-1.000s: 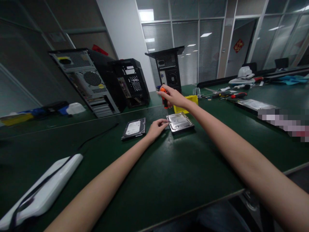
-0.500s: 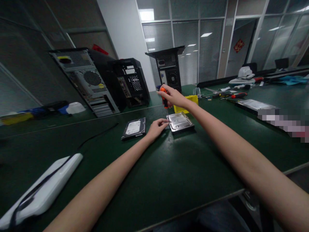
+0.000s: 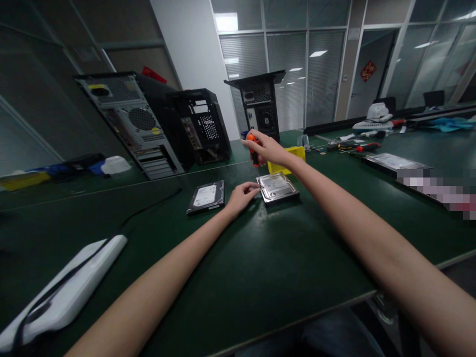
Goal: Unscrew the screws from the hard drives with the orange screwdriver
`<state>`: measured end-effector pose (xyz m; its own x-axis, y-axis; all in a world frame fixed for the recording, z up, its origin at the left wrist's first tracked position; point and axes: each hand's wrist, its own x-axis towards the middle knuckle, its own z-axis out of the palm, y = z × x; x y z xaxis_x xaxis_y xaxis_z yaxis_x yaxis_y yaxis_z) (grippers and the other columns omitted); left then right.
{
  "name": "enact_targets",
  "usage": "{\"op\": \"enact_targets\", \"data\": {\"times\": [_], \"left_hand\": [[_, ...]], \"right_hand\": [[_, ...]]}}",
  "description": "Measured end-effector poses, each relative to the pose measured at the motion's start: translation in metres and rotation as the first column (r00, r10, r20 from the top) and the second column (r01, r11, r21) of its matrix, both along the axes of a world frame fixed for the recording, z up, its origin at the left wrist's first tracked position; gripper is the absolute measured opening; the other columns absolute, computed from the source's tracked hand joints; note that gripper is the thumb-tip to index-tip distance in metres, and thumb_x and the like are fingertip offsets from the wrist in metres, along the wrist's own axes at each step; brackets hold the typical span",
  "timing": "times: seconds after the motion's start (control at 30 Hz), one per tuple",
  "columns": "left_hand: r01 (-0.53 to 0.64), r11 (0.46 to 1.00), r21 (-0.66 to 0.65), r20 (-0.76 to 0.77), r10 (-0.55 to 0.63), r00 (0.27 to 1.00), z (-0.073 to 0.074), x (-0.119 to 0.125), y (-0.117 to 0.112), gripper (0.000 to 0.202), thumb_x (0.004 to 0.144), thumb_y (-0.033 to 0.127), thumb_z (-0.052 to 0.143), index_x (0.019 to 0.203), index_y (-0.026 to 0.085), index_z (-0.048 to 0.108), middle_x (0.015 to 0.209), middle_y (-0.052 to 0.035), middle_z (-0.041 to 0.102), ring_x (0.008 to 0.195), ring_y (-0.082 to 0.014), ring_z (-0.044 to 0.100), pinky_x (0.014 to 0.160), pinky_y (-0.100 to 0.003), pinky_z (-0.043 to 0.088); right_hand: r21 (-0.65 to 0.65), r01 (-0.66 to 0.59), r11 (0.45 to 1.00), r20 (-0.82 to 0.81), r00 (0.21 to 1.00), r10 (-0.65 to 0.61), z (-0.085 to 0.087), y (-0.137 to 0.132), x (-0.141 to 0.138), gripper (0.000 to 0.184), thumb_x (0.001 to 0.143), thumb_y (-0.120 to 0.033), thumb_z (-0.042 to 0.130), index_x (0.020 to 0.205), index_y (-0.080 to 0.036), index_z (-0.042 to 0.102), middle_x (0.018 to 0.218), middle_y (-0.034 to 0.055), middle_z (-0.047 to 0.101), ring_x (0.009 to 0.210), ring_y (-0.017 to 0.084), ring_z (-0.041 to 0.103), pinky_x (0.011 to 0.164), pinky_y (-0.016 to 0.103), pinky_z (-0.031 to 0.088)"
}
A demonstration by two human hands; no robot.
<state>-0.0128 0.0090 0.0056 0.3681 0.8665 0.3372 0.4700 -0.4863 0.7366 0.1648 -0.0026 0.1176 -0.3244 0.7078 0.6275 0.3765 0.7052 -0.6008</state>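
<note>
A silver hard drive [image 3: 278,187] lies flat on the green table in front of me. My right hand [image 3: 265,148] is wrapped round the orange and black handle of a screwdriver [image 3: 253,151], held upright with its shaft pointing down at the drive's left edge. Low beside that edge, my left hand [image 3: 241,198] is closed, its fingertips gripping the drive's left side close to the screwdriver's tip. The tip itself is too small to make out. To the left of my left hand rests a second hard drive [image 3: 207,197] with a white label.
Behind the drive stands a yellow bin [image 3: 297,153]. Computer cases [image 3: 137,124] line the back left. Pliers [image 3: 368,147], other tools and another hard drive [image 3: 396,162] lie at the right. A white device [image 3: 74,287] with a black cable is at the front left.
</note>
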Motion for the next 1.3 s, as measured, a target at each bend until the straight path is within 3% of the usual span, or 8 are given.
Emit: {"op": "enact_targets", "data": {"times": [0.4,0.67,1.3], "left_hand": [[0.013,1.0,-0.018,0.009,-0.013,1.0,0.0017,0.0013,-0.0029,0.037,0.076,0.041,0.06,0.099,0.013,0.07,0.069,-0.0012,0.058,0.064,-0.014,0.048,0.061,-0.025,0.036],[0.018,1.0,-0.007,0.014,-0.018,1.0,-0.0005,0.0017,-0.0004,0.036,0.076,0.041,0.061,0.098,0.014,0.07,0.066,0.0002,0.057,0.059,-0.0124,0.045,0.055,-0.024,0.033],[0.024,1.0,-0.004,0.004,-0.024,1.0,0.001,0.0012,-0.0022,0.035,0.077,0.039,0.06,0.099,0.014,0.07,0.065,0.0005,0.055,0.059,-0.0127,0.045,0.057,-0.025,0.034]], "right_hand": [[-0.029,-0.016,0.999,-0.002,1.0,0.016,-0.0008,0.0024,-0.0001,0.032,0.092,-0.053,0.042,0.087,-0.022,0.037,0.061,-0.0035,0.049,0.045,0.009,0.045,0.049,0.022,0.037],[0.037,0.034,0.999,0.005,0.999,-0.034,-0.0013,0.0032,-0.0004,0.03,0.092,-0.05,0.043,0.085,-0.021,0.038,0.061,-0.0039,0.045,0.052,0.009,0.043,0.056,0.023,0.037],[-0.029,0.004,1.0,0.004,1.0,-0.004,-0.0012,0.0022,-0.0005,0.033,0.091,-0.054,0.042,0.088,-0.022,0.038,0.062,-0.0032,0.048,0.046,0.009,0.046,0.048,0.021,0.037]]}}
